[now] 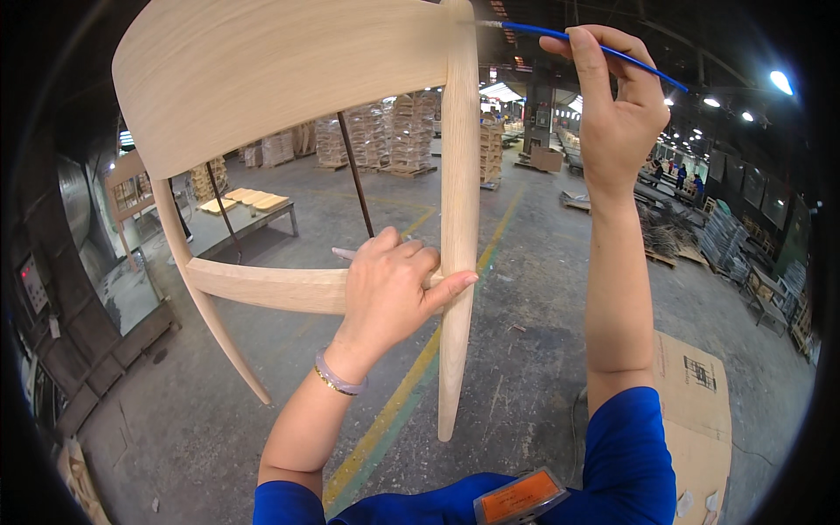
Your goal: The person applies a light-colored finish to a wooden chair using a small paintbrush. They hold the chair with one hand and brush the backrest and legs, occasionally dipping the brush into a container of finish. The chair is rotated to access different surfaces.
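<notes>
Two hands share the work: the left hand (389,284) wraps the pale wooden chair frame (289,131) at its rail-and-leg joint, raised above the floor (525,289); the right hand (617,105) pinches a thin blue brush (595,48) at the top. The frame looks stiff, light and smooth, best held at that joint.

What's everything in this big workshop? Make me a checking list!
Surface: grey concrete floor with a yellow and green line.
Job's things: pale wooden chair frame held up in the air; thin blue brush with its tip at the frame's top corner.
Clutter: flat cardboard on the floor at the right.
Grippers: left hand grips the frame where rail meets leg; right hand holds the brush.
Cables: nothing seen.
Surroundings: stacks of wooden parts, ceiling lamps, people far off.
</notes>
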`<state>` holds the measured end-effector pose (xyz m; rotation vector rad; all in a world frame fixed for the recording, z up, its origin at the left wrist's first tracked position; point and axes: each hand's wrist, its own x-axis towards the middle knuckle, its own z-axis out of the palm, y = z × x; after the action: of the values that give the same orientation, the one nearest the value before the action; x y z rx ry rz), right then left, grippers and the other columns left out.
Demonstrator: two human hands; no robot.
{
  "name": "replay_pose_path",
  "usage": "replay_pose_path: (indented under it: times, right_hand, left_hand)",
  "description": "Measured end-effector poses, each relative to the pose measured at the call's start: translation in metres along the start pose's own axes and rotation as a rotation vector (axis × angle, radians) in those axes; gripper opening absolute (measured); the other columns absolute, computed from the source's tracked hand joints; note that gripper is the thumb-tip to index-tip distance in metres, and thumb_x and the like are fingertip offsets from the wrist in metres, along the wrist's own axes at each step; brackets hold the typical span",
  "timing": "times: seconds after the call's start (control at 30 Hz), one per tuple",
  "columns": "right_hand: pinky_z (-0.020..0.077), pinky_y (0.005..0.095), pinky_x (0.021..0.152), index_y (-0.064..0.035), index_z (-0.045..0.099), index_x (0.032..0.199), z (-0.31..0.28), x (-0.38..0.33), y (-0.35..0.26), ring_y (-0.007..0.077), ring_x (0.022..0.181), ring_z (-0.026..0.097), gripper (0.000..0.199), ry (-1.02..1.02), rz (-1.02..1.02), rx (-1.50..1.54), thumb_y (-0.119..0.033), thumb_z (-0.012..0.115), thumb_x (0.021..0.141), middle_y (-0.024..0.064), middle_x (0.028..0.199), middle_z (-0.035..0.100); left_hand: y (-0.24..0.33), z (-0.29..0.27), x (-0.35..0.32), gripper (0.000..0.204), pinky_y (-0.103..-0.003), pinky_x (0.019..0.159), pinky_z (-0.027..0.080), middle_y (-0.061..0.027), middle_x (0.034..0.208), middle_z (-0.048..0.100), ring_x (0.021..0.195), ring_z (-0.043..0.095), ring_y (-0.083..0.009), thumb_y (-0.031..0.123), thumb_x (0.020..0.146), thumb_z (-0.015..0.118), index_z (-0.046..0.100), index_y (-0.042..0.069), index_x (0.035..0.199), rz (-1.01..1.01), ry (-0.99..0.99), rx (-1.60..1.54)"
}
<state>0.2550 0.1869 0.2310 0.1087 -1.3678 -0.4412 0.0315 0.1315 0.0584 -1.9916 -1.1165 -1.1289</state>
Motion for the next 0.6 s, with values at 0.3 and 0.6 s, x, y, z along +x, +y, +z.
replay_pose_path:
  times: [0.3, 0.6]
  right_hand:
    - [0.0565, 0.0257, 0.085, 0.0023, 0.074, 0.108, 0.008, -0.005, 0.014, 0.0192, 0.093, 0.079, 0.011, -0.022, -0.038, -0.02, -0.007, 0.07, 0.103, 0.0096, 0.097, 0.079]
    - [0.0577, 0.0273, 0.087, 0.0042, 0.072, 0.109, 0.011, -0.017, 0.024, 0.0218, 0.095, 0.079, 0.012, -0.028, -0.062, 0.021, -0.006, 0.069, 0.103, 0.0119, 0.1, 0.077]
  left_hand:
    - [-0.01, 0.008, 0.002, 0.058, -0.038, 0.063, 0.043, -0.0068, 0.065, 0.064, 0.07, 0.049, -0.0232, 0.062, 0.092, 0.071, 0.076, 0.006, 0.077, -0.019, -0.018, 0.027]
    - [-0.015, 0.014, -0.003, 0.056, -0.038, 0.063, 0.044, -0.0066, 0.065, 0.062, 0.07, 0.049, -0.0239, 0.06, 0.091, 0.073, 0.075, 0.006, 0.075, -0.024, -0.002, 0.036]
